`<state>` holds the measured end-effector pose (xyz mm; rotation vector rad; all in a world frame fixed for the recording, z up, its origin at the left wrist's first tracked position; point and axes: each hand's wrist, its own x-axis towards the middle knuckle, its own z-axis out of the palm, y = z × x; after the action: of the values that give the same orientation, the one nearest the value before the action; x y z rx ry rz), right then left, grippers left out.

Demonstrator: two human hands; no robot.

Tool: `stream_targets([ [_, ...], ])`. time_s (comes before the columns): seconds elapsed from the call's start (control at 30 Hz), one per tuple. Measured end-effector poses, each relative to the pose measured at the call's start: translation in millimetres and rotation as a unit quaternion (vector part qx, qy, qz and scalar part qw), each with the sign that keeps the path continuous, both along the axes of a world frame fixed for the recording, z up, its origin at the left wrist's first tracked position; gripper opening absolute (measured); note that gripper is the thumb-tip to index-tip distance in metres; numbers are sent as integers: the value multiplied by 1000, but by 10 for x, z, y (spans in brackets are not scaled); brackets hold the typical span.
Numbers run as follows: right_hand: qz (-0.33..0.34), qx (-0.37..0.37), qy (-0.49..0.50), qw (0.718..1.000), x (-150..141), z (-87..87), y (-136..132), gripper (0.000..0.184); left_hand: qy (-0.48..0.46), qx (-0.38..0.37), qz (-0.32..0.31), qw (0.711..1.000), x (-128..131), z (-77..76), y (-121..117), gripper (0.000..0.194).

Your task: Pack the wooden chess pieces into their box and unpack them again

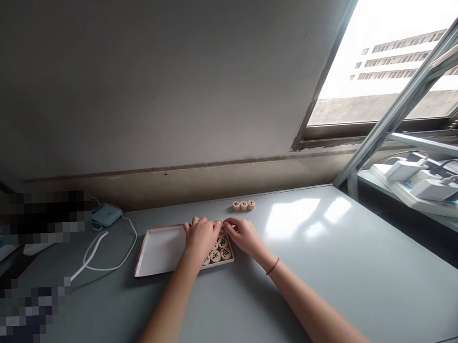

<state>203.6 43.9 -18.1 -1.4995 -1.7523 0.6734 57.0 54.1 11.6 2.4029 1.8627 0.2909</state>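
Observation:
A shallow open box [160, 250] lies on the desk, its right part packed with round xiangqi pieces [215, 255] bearing red or black characters. My left hand [203, 238] is over the middle of the box, fingers bent and apart, covering some of the pieces. At the box's far right corner is my right hand [247, 237], its thumb and forefinger drawn together; whatever is between them is too small to make out. Behind the box, three xiangqi pieces [244, 205] with red characters stand in a row on the desk.
The grey desk [332, 278] meets a wall [165, 93] at the back. A light blue device [106, 215] with a white cable [115, 269] lies left of the box. Power strips [427, 183] sit on a shelf at right, beside a metal post and a window.

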Motion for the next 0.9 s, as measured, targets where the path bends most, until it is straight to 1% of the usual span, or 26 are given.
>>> stream_targets([
  [0.17,-2,-7,13,1000,-14,6,-13,29,-15,7,19,1000,85,-37,-29,37],
  [0.23,-2,-8,17,1000,-17,-2,-15,28,-24,7,25,999,96,-35,-40,33],
  [0.3,-11,9,23,1000,-16,-2,-20,26,-38,19,32,999,102,-15,-54,26],
  [0.37,-11,64,29,997,-19,12,-34,22,-73,55,34,995,94,24,-80,20],
  [0.43,8,145,37,989,-36,37,-57,29,-137,92,28,986,62,75,-118,15],
  [0.47,21,182,40,982,-51,49,-71,32,-177,97,21,979,38,100,-138,14],
  [0.5,34,211,40,976,-71,61,-85,31,-221,87,12,971,9,122,-158,14],
  [0.57,45,253,39,966,-117,81,-113,27,-316,36,-11,948,-50,145,-189,18],
  [0.6,49,267,39,962,-138,89,-122,26,-365,4,-20,931,-76,143,-200,21],
  [0.67,49,283,39,957,-153,106,-122,26,-459,-41,-21,887,-120,110,-212,27],
  [0.73,32,285,40,957,-96,119,-84,23,-538,-52,1,842,-162,54,-218,31],
  [0.8,-13,275,46,960,61,115,-3,19,-591,-43,29,805,-218,-1,-224,35],
  [0.9,-130,240,58,960,439,36,161,18,-630,-30,65,773,-327,-50,-221,42],
])
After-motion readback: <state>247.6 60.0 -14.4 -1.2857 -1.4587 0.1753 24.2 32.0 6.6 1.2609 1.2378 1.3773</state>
